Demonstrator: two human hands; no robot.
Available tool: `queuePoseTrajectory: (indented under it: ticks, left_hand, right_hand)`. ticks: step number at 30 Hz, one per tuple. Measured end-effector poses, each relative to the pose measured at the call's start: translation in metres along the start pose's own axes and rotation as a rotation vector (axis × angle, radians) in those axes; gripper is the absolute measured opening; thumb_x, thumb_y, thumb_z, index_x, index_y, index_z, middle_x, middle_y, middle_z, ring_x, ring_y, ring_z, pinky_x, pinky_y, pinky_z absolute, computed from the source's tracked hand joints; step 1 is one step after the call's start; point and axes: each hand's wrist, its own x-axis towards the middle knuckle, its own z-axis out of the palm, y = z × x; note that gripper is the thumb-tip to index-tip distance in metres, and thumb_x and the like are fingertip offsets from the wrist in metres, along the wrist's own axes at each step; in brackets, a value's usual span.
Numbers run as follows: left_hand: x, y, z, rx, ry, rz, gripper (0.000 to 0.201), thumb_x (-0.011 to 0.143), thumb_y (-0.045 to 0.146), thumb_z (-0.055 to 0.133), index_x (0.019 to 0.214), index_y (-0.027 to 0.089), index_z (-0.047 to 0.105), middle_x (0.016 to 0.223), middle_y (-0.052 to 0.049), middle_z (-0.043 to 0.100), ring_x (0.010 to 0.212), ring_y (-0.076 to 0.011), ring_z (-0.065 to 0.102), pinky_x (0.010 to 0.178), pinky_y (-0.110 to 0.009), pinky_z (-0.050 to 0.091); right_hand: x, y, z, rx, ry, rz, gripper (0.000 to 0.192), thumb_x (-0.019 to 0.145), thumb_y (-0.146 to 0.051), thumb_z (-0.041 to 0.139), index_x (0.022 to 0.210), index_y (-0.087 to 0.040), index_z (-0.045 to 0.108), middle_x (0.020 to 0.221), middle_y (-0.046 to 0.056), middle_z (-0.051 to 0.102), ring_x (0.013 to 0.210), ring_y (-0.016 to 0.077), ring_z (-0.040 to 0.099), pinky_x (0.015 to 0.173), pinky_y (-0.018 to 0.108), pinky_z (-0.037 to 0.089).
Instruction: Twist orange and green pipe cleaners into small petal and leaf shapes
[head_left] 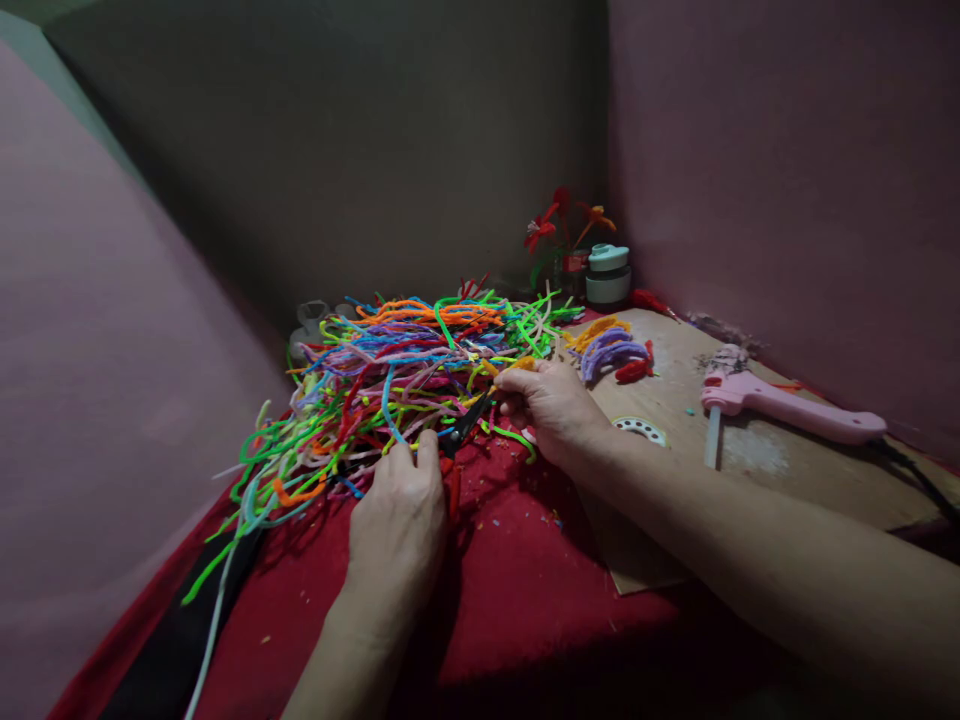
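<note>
A big tangled heap of coloured pipe cleaners lies on a red cloth. My left hand rests at the heap's near edge, fingers closed around the red handles of a pair of scissors whose dark blades point up and right. My right hand sits just right of the blades, pinching a short orange-yellow pipe cleaner piece at the heap's edge.
A cardboard sheet at right carries a pink glue gun, a small purple, orange and red pipe cleaner bundle and a tape roll. Pipe cleaner flowers and stacked tape rolls stand in the back corner. Walls enclose three sides.
</note>
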Motion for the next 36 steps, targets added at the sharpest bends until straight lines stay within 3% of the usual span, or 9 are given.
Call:
queuePoseTrajectory:
  ticks: [15,36]
  left_hand:
    - [-0.0011,-0.0007,0.0006,0.009,0.003,0.004,0.044,0.088,0.01,0.029,0.129,0.012,0.045,0.092,-0.012,0.054,0.087,-0.0237,0.056,0.063,-0.029,0.049]
    - [-0.0044,-0.0011,0.0034,0.045,0.016,0.016,0.043,0.088,0.011,0.029,0.129,0.013,0.044,0.092,-0.011,0.053,0.087,-0.0222,0.055,0.065,-0.027,0.049]
  right_hand:
    - [0.0017,0.0036,-0.0014,0.014,-0.022,0.085,0.012,0.062,-0.008,0.055,0.053,-0.015,0.049,0.041,-0.004,0.048,0.034,0.0056,0.043,0.032,0.017,0.024]
    - [0.0,-0.0007,-0.0005,-0.074,0.061,0.116,0.018,0.061,-0.006,0.054,0.048,-0.015,0.046,0.041,-0.001,0.048,0.033,0.0063,0.041,0.031,0.019,0.022]
